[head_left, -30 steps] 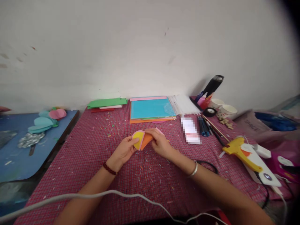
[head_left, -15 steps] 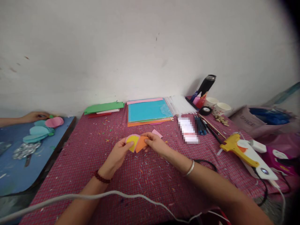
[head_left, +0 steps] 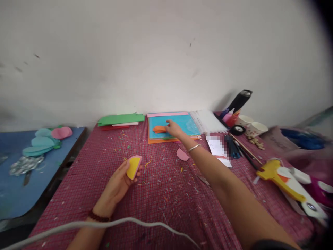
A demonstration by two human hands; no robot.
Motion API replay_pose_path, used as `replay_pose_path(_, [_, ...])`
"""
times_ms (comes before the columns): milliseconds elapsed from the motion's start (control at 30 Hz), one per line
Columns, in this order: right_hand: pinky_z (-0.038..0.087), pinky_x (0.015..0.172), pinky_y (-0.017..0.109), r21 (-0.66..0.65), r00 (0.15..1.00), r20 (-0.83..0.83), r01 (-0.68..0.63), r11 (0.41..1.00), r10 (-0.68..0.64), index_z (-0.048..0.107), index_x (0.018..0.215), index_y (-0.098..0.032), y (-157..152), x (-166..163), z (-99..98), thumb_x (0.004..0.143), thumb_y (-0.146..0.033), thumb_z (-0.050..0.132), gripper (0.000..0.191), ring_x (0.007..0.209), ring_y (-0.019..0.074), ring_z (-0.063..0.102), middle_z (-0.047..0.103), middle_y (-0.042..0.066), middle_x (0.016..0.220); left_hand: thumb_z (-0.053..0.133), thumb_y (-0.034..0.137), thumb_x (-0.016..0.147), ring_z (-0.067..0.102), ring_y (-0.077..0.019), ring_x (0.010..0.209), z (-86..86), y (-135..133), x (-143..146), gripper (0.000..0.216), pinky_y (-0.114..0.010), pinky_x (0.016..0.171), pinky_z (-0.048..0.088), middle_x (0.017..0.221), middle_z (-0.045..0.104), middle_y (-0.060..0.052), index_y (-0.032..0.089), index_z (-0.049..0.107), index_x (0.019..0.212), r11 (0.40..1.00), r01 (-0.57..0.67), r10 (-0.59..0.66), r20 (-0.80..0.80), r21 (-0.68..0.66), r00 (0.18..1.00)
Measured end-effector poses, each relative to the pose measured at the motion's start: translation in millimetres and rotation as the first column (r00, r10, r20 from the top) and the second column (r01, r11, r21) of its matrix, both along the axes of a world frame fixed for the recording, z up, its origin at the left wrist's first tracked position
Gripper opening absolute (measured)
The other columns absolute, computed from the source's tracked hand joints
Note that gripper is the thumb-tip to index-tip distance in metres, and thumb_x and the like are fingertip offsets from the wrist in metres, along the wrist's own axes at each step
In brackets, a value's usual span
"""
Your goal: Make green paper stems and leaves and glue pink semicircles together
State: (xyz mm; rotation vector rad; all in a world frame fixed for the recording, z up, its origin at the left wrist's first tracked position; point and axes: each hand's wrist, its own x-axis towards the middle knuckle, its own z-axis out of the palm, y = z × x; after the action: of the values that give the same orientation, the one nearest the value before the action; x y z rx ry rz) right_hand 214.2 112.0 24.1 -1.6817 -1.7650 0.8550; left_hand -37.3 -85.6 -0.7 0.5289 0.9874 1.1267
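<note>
My left hand (head_left: 121,180) is closed on a yellow paper piece (head_left: 133,168) with a pink edge, held just above the checked cloth. My right hand (head_left: 174,130) reaches forward over a blue sheet (head_left: 170,120) on the stack at the back. Its index finger is lifted and apart. An orange paper piece (head_left: 159,129) is at its fingertips, over the blue sheet; some fingers are hidden behind the hand. Between the hands and the phone, a loose pink paper piece (head_left: 182,155) lies on the cloth.
Green sheets (head_left: 121,119) lie back left. White sticks (head_left: 209,121), a phone (head_left: 218,150), black tape (head_left: 237,130), paper cups (head_left: 256,128) and a yellow glue gun (head_left: 279,177) stand or lie right. A white cable (head_left: 125,220) crosses the front. The blue table (head_left: 56,177) holds paper shapes.
My right hand has moved forward with the orange piece, away from my left hand, to the blue sheet. My left hand has drawn left with the yellow piece. The other person's hand has left view.
</note>
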Motion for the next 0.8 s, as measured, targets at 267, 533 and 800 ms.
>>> replay_pose_path(267, [0.043, 0.069, 0.029, 0.009, 0.923, 0.359, -0.151, 0.989, 0.137, 0.066, 0.085, -0.016, -98.1, 67.1, -13.9, 0.078, -0.021, 0.064, 0.009, 0.077, 0.0213, 0.063, 0.070, 0.008, 0.082, 0.075, 0.017, 0.072, 0.066, -0.0152, 0.062, -14.9, -1.2, -5.5, 0.034, -0.022, 0.054, 0.053, 0.086, 0.073, -0.011, 0.014, 0.066, 0.105, 1.000, 0.007, -0.007, -0.055, -0.011, 0.998])
replay_pose_path(533, [0.041, 0.065, 0.026, -0.015, 0.914, 0.351, -0.210, 0.978, 0.201, 0.062, 0.112, -0.016, -113.2, 65.8, -30.6, 0.072, -0.016, 0.062, 0.039, 0.079, 0.0217, 0.064, 0.071, 0.010, 0.097, 0.075, 0.014, 0.070, 0.066, -0.0149, 0.063, -9.8, -3.1, -3.1, 0.034, -0.022, 0.056, 0.054, 0.082, 0.073, -0.011, 0.012, 0.067, 0.102, 0.999, -0.032, 0.030, -0.049, -0.030, 0.998])
replay_pose_path(800, [0.036, 0.059, 0.023, 0.091, 0.945, 0.312, -0.136, 0.987, 0.102, 0.065, 0.082, -0.012, -56.8, 58.8, -5.1, 0.081, -0.014, 0.049, 0.016, 0.068, 0.0156, 0.056, 0.065, 0.002, 0.073, 0.043, 0.026, 0.095, 0.068, -0.0163, 0.061, -11.0, 0.7, -4.2, 0.029, -0.024, 0.055, 0.056, 0.079, 0.073, -0.015, 0.010, 0.067, 0.102, 0.994, -0.039, 0.040, 0.007, -0.106, 0.999])
